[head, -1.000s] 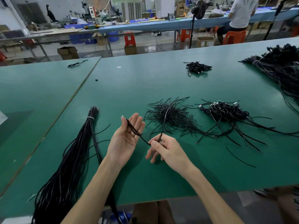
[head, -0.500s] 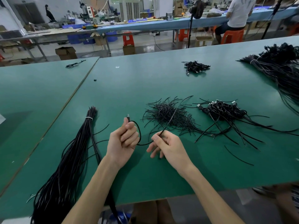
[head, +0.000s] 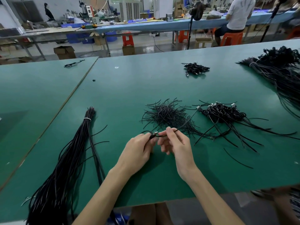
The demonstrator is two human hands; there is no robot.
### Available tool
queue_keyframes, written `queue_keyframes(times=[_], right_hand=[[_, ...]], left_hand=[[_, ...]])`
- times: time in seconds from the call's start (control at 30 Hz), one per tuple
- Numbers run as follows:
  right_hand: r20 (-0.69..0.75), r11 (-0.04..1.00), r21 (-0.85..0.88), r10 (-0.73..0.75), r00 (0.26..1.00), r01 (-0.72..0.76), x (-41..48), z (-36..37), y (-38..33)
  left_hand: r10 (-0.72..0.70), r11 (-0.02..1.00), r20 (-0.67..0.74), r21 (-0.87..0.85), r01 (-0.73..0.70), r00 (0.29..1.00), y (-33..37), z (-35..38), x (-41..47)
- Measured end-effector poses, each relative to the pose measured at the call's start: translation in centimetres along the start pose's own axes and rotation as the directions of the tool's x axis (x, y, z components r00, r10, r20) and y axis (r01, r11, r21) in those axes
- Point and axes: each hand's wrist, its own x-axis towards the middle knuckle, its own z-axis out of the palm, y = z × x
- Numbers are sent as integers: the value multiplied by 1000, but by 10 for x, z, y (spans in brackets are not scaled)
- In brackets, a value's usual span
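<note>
**On the near half of the green worktop: one black cable pinched at two points**

Just in front of you, above the worktop's near edge, your left hand and your right hand meet with the black cable strung between them. Your left hand pinches it between thumb and curled fingers right behind its metal plug, which sticks out toward your right hand. A small loop of the cable rises over the left hand's knuckles. Your right hand pinches the same cable between thumb and forefinger, and its other fingers hang loosely curled below. From that pinch the cable runs up and to the right, across the edge of the pile of short black ties lying just beyond your hands.

Close beside the ties, on their right, sits a heap of coiled cables, with metal plugs showing along its far side and loose ends fanning toward you. On your left a long bundle of black cables lies lengthwise, bound near its far end by a white tie. Its near end hangs over the worktop's edge. Farther off, a smaller heap of coiled cables lies well apart from the rest, and a large mass of black cables fills the far right corner. On the neighbouring worktop to the left lies a single cable.
</note>
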Motion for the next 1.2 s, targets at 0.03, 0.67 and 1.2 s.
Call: queue_keyframes(times=[0.03, 0.67, 1.2], right_hand=[[-3, 1000, 20, 8, 1000, -8, 0, 0, -1], [72, 1000, -4, 28, 997, -28, -2, -1, -5], [247, 999, -50, 23, 969, -11, 1, -6, -3]], left_hand=[[-4, 1000, -32, -12, 4, 999, 1, -1, 0], [0, 993, -49, -122, -6, 999, -4, 1, 4], [-150, 868, 52, -471, 156, 987, -4, -7, 4]])
